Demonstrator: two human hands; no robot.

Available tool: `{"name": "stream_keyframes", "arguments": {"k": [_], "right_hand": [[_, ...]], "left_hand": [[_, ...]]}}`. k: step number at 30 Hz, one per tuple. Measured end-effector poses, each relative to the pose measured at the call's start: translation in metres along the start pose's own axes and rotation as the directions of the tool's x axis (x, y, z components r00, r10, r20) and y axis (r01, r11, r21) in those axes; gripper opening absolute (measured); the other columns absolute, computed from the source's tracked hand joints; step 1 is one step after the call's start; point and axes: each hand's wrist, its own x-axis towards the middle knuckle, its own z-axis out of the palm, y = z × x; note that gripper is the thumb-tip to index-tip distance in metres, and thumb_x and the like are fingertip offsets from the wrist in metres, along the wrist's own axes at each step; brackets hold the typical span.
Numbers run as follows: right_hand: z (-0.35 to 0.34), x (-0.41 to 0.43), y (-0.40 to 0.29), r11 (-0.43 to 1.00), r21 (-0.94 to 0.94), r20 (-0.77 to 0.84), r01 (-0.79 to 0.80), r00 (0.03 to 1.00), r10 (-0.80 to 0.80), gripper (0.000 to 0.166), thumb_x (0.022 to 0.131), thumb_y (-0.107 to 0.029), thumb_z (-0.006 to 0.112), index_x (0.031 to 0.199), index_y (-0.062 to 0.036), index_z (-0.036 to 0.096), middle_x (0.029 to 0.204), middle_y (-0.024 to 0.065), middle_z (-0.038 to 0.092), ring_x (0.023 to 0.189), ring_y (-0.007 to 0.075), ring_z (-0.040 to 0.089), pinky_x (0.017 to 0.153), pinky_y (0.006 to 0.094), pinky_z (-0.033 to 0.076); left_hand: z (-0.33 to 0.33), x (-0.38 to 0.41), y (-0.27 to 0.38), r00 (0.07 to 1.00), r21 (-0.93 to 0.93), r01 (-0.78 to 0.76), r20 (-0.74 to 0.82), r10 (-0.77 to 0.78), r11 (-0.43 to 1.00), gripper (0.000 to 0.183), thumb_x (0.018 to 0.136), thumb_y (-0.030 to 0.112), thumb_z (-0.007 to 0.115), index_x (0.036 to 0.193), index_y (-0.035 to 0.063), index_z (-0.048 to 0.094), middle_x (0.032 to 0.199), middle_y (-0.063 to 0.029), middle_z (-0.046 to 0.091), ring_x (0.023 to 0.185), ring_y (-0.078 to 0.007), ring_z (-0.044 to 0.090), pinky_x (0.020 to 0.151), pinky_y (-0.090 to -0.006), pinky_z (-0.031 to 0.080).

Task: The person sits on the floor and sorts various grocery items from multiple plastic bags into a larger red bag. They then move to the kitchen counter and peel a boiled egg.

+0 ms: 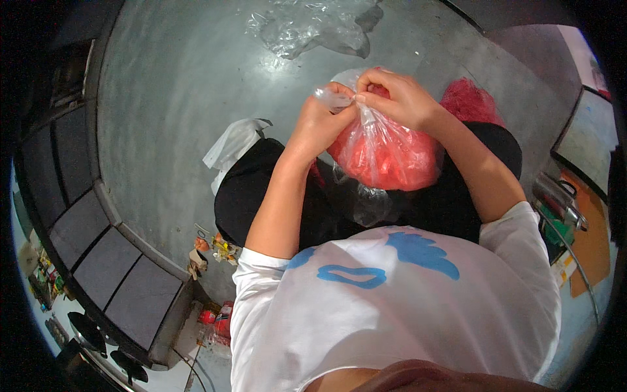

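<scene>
A clear plastic bag (387, 152) filled with something red hangs between my knees, its neck gathered and pleated at the top. My left hand (324, 117) pinches the gathered plastic from the left, with a loose flap of film poking out past the thumb. From the right, my right hand (399, 100) grips the same neck between thumb and forefinger. The fingertips of both hands nearly meet there. What the red contents are cannot be made out through the film.
Crumpled clear plastic sheeting (318, 27) lies on the grey floor ahead. Red netting (470, 100) sits beyond my right knee, a white bag (235, 142) by my left. A metal kettle (556, 193) stands at the right. Dark panels (98, 230) curve along the left.
</scene>
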Motion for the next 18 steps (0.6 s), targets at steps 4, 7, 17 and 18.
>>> {"name": "stream_keyframes", "arguments": {"k": [4,7,17,18], "right_hand": [[0.004,0.001,0.006,0.991,-0.102,-0.018,0.086,0.996,-0.089,0.021,0.086,-0.022,0.061,0.095,-0.0047,0.057,0.086,0.0103,0.059,0.082,0.0245,0.058,0.076,0.0323,0.045],[0.005,0.003,-0.006,0.995,-0.091,-0.042,0.028,0.999,-0.031,0.02,0.086,-0.02,0.06,0.099,-0.0054,0.057,0.084,0.0098,0.06,0.08,0.0236,0.058,0.076,0.0317,0.045],[0.01,0.0,0.006,0.93,0.341,0.055,-0.139,0.99,0.128,0.02,0.092,-0.014,0.054,0.109,-0.0042,0.059,0.082,0.0019,0.064,0.078,0.0066,0.057,0.074,0.0241,0.046],[0.011,0.0,0.01,0.93,0.35,0.047,-0.114,0.993,0.104,0.021,0.093,-0.013,0.054,0.11,-0.0033,0.059,0.082,-0.0002,0.062,0.078,0.0055,0.055,0.075,0.0229,0.045]], "left_hand": [[0.011,0.003,-0.008,0.97,0.387,-0.113,-0.155,0.185,0.915,0.017,0.08,0.011,0.064,0.088,0.0019,0.053,0.07,-0.015,0.06,0.066,-0.024,0.06,0.06,-0.0317,0.046],[0.016,0.004,-0.004,0.936,0.428,-0.062,-0.288,0.201,0.902,0.014,0.081,0.008,0.063,0.086,0.0033,0.051,0.071,-0.0081,0.058,0.065,-0.0123,0.056,0.06,-0.0281,0.045],[0.009,0.001,0.0,0.879,0.501,-0.174,-0.308,0.363,0.847,0.02,0.072,0.003,0.068,0.086,0.0042,0.054,0.081,-0.0138,0.06,0.076,-0.0319,0.063,0.065,-0.0355,0.048],[0.009,0.001,-0.001,0.892,0.482,-0.176,-0.292,0.346,0.859,0.02,0.072,0.003,0.068,0.087,0.0041,0.055,0.081,-0.0138,0.061,0.076,-0.0317,0.063,0.065,-0.0354,0.048]]}}
